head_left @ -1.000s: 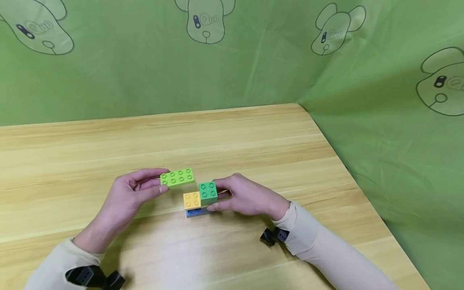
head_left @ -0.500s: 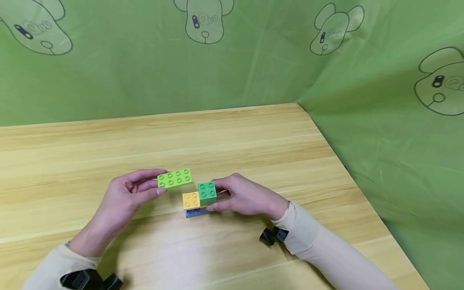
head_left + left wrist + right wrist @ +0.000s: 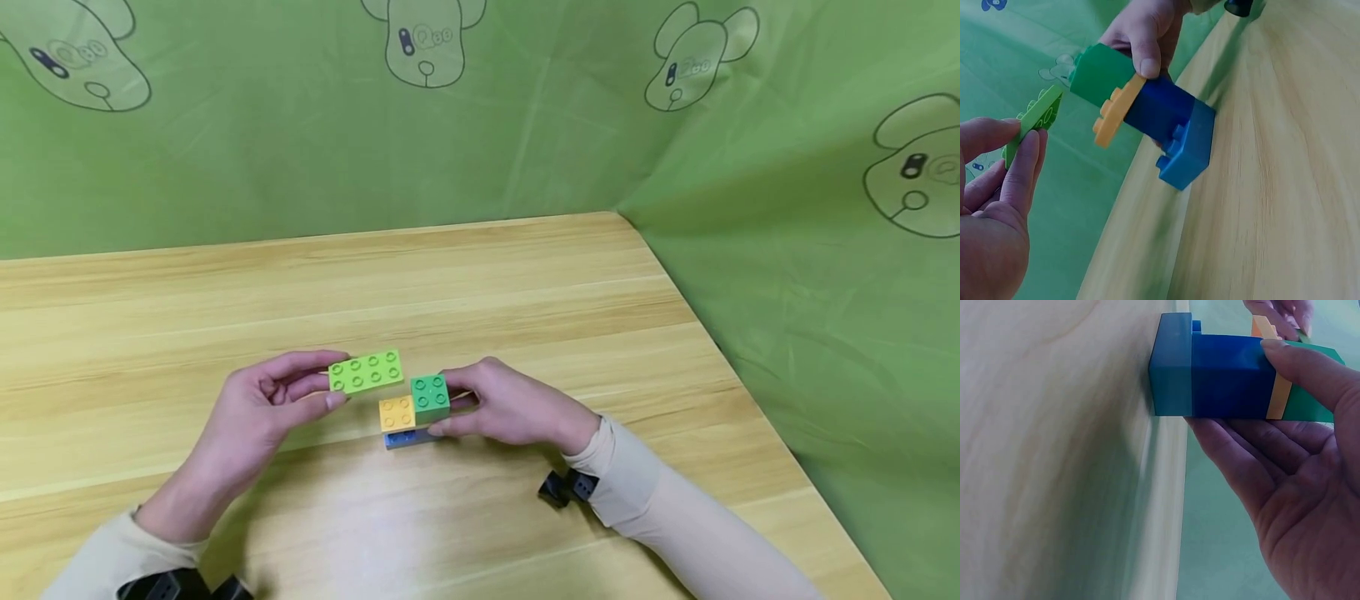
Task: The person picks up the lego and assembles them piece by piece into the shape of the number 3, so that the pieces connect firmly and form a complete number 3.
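My left hand [image 3: 247, 425] pinches a thin lime-green toy brick [image 3: 366, 372] by its left end, thumb on one side and fingers on the other. Its studs face up, and it sits apart from the stack. My right hand [image 3: 498, 404] grips a stack of bricks from the right. From the bottom, this stack has a lighter blue brick [image 3: 1190, 150], a dark blue brick [image 3: 1232, 378], a thin orange plate [image 3: 397, 413] and a green brick [image 3: 430, 398] on top. The orange plate juts out to the left beyond the green brick.
A wooden table [image 3: 480, 283] lies beneath both hands. Green cloth [image 3: 300, 150] printed with animal heads hangs behind it and along its right side. Black wrist cameras [image 3: 567, 487] are strapped to the sleeves.
The lime-green brick in my left hand shifted slightly left and then back right, its top tilting a little more into view. My right hand and the stack have barely moved.
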Motion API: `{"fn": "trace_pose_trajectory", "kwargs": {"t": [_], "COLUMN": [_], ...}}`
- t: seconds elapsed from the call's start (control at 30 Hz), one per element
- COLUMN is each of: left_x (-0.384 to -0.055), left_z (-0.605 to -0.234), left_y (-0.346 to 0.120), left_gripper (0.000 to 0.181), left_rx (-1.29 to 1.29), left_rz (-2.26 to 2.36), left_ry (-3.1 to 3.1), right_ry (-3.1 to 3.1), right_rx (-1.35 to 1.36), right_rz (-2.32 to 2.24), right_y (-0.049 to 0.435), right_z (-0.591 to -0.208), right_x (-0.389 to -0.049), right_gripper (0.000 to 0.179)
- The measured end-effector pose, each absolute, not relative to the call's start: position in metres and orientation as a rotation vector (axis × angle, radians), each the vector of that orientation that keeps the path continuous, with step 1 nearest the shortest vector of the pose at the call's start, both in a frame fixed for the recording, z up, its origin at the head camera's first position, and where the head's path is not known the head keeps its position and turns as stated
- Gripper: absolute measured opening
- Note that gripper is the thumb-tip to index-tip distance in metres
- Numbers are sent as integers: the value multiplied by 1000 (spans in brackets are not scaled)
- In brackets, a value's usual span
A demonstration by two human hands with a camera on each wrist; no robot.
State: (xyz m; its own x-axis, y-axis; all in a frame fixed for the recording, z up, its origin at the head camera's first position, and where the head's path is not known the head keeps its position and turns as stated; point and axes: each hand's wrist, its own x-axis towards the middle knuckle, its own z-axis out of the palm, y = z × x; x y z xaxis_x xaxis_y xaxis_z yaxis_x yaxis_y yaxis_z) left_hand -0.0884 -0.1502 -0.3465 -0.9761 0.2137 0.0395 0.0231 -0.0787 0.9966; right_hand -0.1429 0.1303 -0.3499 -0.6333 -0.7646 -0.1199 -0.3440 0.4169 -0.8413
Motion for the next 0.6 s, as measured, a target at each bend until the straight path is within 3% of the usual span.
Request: {"fn": "trace_pose_trajectory", "kwargs": {"t": [0.6], "left_x": [-82], "left_z": [-338], "left_y": [-140], "left_gripper": [39], "left_rx": [318], "left_rz": [2238], "left_ry": [1989], "right_ry": [2185], "right_rx": [-935], "right_rz": [-1117], "right_y": [130], "right_z": [-350], "right_x": [-143], "right_gripper": [35]}}
